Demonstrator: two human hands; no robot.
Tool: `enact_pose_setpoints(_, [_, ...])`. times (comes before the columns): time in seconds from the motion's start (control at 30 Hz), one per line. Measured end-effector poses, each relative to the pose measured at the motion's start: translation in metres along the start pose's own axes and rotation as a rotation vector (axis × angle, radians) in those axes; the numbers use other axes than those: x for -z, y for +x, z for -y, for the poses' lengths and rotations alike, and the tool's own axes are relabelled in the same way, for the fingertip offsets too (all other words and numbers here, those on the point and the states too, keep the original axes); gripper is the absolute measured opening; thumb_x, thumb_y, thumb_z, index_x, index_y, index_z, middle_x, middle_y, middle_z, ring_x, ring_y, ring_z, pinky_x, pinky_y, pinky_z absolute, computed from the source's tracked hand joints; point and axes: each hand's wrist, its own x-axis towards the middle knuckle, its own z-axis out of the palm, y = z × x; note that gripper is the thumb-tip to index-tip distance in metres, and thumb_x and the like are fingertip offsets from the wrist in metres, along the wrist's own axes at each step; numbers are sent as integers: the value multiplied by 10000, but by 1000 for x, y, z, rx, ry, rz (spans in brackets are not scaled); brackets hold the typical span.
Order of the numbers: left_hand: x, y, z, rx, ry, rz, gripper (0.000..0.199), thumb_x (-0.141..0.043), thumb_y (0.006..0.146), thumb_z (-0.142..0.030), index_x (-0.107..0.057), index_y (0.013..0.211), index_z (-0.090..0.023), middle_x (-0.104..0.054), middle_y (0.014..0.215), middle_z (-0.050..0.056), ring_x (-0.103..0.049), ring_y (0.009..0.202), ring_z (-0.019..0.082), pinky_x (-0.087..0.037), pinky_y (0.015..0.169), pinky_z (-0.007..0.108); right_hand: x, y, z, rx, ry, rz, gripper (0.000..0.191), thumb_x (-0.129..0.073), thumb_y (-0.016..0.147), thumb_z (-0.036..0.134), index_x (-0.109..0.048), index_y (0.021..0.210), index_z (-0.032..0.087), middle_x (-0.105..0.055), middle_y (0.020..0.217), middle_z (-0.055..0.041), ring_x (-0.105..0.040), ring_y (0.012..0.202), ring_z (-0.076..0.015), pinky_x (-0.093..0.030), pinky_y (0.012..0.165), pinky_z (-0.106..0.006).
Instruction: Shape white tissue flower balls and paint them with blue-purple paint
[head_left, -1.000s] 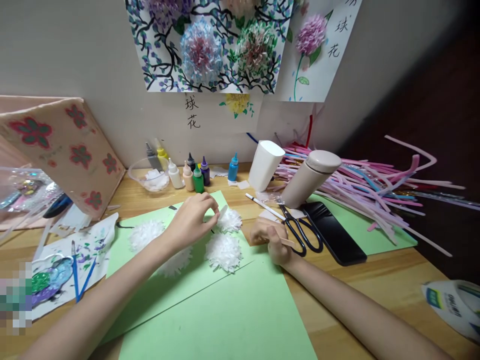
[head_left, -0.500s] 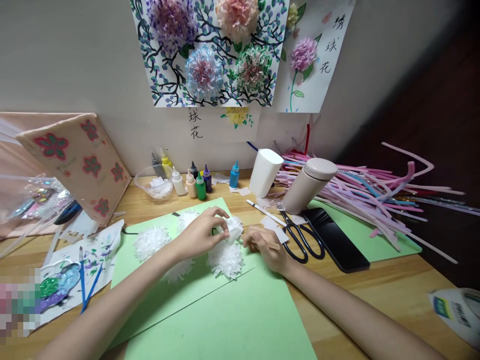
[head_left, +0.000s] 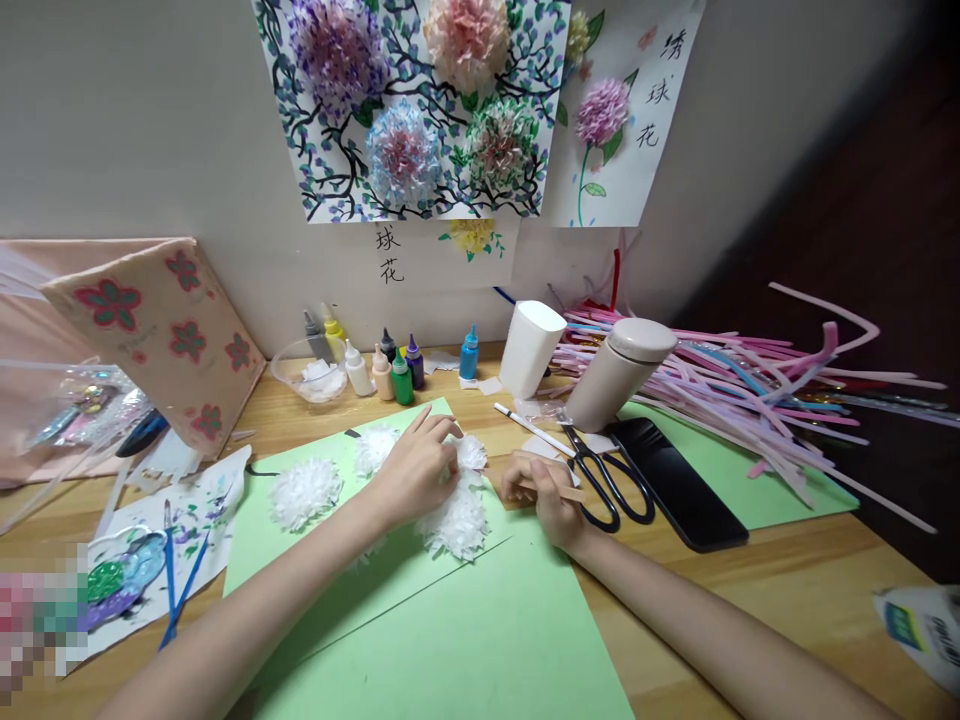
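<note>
Our fluffy white flowers (head_left: 304, 494) lay frilled and round on the green sheet (head_left: 390, 575): one at left, one farther back, two close together at right, partly behind our left hand (head_left: 425, 468). Our right hand (head_left: 546, 495) gripped a flat, pale stick (head_left: 574, 494), its end jutting right.

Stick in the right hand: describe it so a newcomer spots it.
Find the green sheets at bottom centre. By their right edge, the person's right hand grips the stick. It is plain tan, unlike the white pen and black-handled scissors just beyond.
</note>
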Motion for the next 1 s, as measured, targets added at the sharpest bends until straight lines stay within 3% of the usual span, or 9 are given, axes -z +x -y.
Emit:
enact_pose_setpoints(0.1, [1,0,0,7,29,3,124,-517,730,-158,-583,627,-180,-562,1001,56,-448,1072,218,-229,1056,441,2,-4,1,109,-58,-1,551,-160,919,410,-518,565,186,-472,545,-8,-452,528,-128,-374,546,-271])
enact_pose_setpoints(0.23, [1,-1,-1,20,52,20,134,-504,749,-174,-580,638,-177,-567,989,59,-462,1056,213,-249,1045,426,0,-1,5,191,-154,110,512,-165,924,370,-519,600,193,-480,552,-9,-470,557,-134,-391,594,-277])
enact_pose_setpoints(0.4, [3,-1,-2,15,52,14,143,-489,774,-199,-567,656,-179,-570,977,64,-460,1046,219,-307,995,402,-5,5,6,144,-213,204,450,-208,930,310,-534,649,180,-495,595,-13,-499,608,-135,-401,613,-268])
enact_pose_setpoints(0.5, [8,0,-1,61,49,25,154,-441,811,-223,-570,742,-176,-582,912,72,-502,945,218,-401,857,373,-5,5,5,128,-202,212,432,-220,932,297,-533,660,177,-494,610,-11,-508,629,-131,-407,629,-260])
enact_pose_setpoints(0.6, [11,-1,7,154,72,30,246,-340,805,-94,-555,897,-170,-607,877,66,-532,871,205,-417,778,350,-5,5,6,125,-206,206,420,-228,933,288,-527,662,175,-485,612,-7,-504,624,-124,-400,623,-247])
enact_pose_setpoints(0.7, [7,-3,18,177,124,69,432,-309,712,17,-512,1051,-158,-624,971,77,-531,950,207,-402,830,342,-5,5,6,130,-221,212,407,-228,935,278,-520,670,175,-481,615,-7,-496,625,-122,-393,619,-244])
enact_pose_setpoints(0.83, [-2,-6,32,144,180,163,584,-307,657,40,-403,1213,-112,-597,1109,107,-526,1035,186,-319,973,363,-6,6,4,158,-285,248,386,-214,938,258,-514,708,178,-510,660,-23,-496,662,-134,-395,645,-262])
enact_pose_setpoints(1.0, [-4,-5,37,126,174,223,653,-320,627,49,-347,1264,-94,-607,1093,113,-547,1023,176,-297,1000,353,-10,6,2,299,-513,309,346,-231,926,214,-505,720,167,-503,671,-45,-459,669,-155,-374,629,-278])
